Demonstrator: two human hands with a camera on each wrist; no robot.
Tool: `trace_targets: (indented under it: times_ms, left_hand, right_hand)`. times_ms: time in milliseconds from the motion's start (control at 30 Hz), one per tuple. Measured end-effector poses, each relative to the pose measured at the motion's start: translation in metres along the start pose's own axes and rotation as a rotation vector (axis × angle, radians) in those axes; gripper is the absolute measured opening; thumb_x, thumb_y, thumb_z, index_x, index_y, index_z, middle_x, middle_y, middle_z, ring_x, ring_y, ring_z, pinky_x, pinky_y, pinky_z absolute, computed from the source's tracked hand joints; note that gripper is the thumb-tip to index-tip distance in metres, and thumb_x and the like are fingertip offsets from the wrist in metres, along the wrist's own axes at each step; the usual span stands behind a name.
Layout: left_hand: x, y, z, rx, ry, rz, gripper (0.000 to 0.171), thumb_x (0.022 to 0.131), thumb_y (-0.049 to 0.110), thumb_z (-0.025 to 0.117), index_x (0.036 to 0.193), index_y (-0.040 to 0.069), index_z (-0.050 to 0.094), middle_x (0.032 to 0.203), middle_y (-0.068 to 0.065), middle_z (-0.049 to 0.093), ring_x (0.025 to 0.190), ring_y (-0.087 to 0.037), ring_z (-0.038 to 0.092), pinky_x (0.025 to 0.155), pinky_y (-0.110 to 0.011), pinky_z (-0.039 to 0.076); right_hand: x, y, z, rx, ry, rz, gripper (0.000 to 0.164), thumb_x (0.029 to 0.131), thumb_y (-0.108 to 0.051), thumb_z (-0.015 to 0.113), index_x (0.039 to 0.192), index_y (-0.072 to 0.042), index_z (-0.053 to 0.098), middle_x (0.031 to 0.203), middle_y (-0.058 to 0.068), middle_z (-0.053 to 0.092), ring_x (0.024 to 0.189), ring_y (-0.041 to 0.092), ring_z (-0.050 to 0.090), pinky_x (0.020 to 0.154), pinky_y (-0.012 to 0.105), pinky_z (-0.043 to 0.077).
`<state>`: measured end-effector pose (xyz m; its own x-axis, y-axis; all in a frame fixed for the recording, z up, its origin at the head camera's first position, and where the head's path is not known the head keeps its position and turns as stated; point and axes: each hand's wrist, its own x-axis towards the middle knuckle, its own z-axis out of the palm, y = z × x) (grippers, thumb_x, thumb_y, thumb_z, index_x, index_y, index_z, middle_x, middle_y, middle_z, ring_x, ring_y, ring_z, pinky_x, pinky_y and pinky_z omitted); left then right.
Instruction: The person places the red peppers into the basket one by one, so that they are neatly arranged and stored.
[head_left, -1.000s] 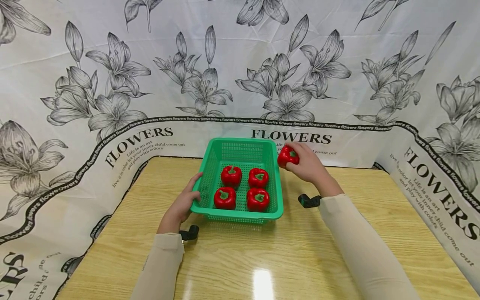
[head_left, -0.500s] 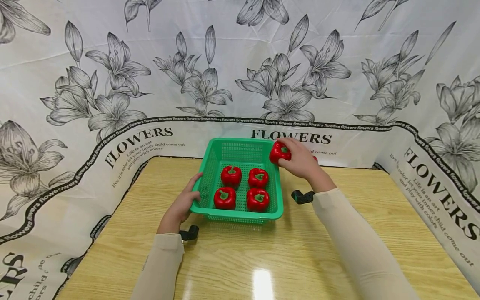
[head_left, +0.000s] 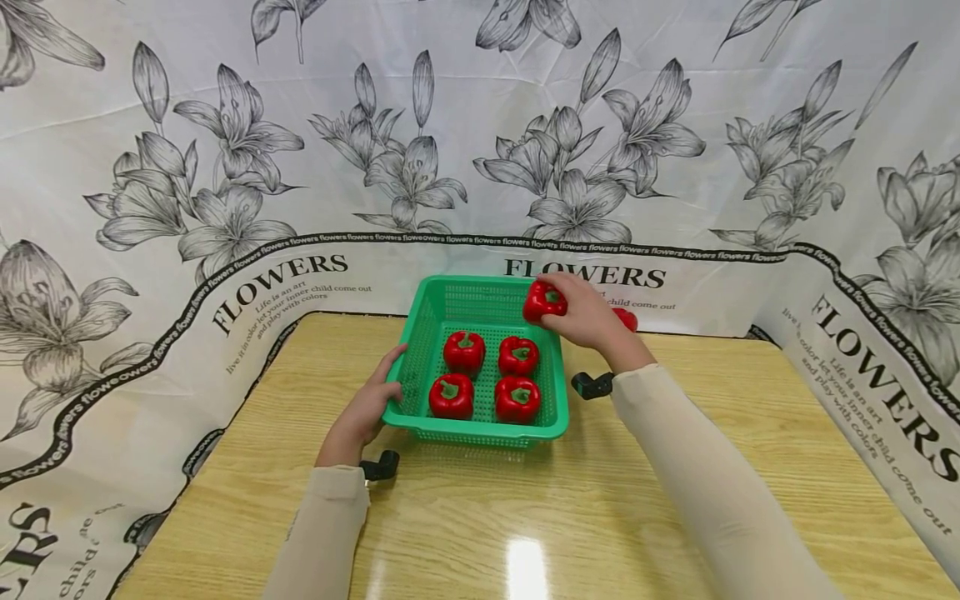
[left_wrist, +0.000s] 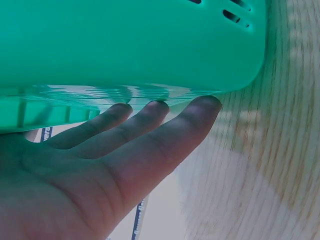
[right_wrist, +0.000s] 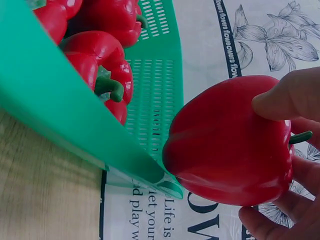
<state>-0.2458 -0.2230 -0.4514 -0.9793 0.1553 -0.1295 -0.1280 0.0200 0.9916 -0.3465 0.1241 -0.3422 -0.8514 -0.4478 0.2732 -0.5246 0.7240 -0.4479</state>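
A green plastic basket [head_left: 480, 427] stands on the table with several red bell peppers [head_left: 517, 398] inside, their green stems facing up. My left hand [head_left: 365, 410] holds the basket's left side, thumb over the rim and fingers along the outside; in the left wrist view, those fingers [left_wrist: 170, 135] lie against the wall. Above the basket's far right corner, my right hand [head_left: 588, 317] grips another red bell pepper [head_left: 544, 302]. The right wrist view shows this bell pepper [right_wrist: 230, 142] between thumb and fingers, its stem toward the palm.
One more red bell pepper [head_left: 626, 318] lies right of the basket, partly hidden behind my right hand. A white cloth [head_left: 420, 200] with printed flowers hangs behind and at both sides of the wooden table [head_left: 450, 533].
My right hand has carried its bell pepper leftward and slightly up, from beside the basket to over its far right corner. The bell pepper behind that hand has come into view. My left hand stays put.
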Motion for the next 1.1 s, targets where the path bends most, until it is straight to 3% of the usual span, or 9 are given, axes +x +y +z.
trace_targets:
  times_ms: [267,567,833,1100]
  left_hand:
    - [-0.001,0.001,0.001,0.005,0.005,-0.002,0.093,0.073,-0.004,0.039,0.153,0.040,0.019,0.161,-0.011,0.007,0.138,-0.035,0.023,0.082,-0.036,0.042]
    - [-0.001,0.001,0.000,-0.002,-0.010,0.005,0.093,0.074,-0.003,0.038,0.154,0.039,0.016,0.161,-0.013,0.006,0.137,-0.036,0.024,0.078,-0.034,0.043]
    - [-0.001,0.002,0.001,-0.007,-0.002,-0.009,0.093,0.075,-0.005,0.039,0.153,0.041,0.018,0.161,-0.010,0.006,0.137,-0.034,0.024,0.082,-0.037,0.042]
    - [-0.001,0.002,0.000,-0.014,-0.013,-0.018,0.093,0.076,-0.005,0.039,0.154,0.041,0.015,0.162,-0.010,0.004,0.139,-0.036,0.022,0.084,-0.041,0.041]
  right_hand:
    - [0.010,0.001,0.005,0.037,-0.038,0.041,0.067,0.083,-0.020,0.063,0.146,-0.015,0.041,0.149,0.012,0.041,0.127,0.034,0.044,0.097,0.054,0.044]
    - [0.022,0.002,0.010,0.131,-0.054,0.112,0.066,0.083,-0.019,0.065,0.145,-0.017,0.041,0.135,0.013,0.054,0.115,0.032,0.053,0.092,0.051,0.047]
    - [0.030,0.009,0.017,0.308,-0.082,0.180,0.070,0.084,-0.018,0.067,0.148,-0.017,0.038,0.144,0.014,0.046,0.126,0.035,0.046,0.100,0.055,0.041]
    - [0.037,0.014,0.028,0.354,-0.088,0.173,0.070,0.086,-0.013,0.066,0.150,-0.017,0.037,0.152,0.013,0.035,0.135,0.036,0.037,0.104,0.056,0.037]
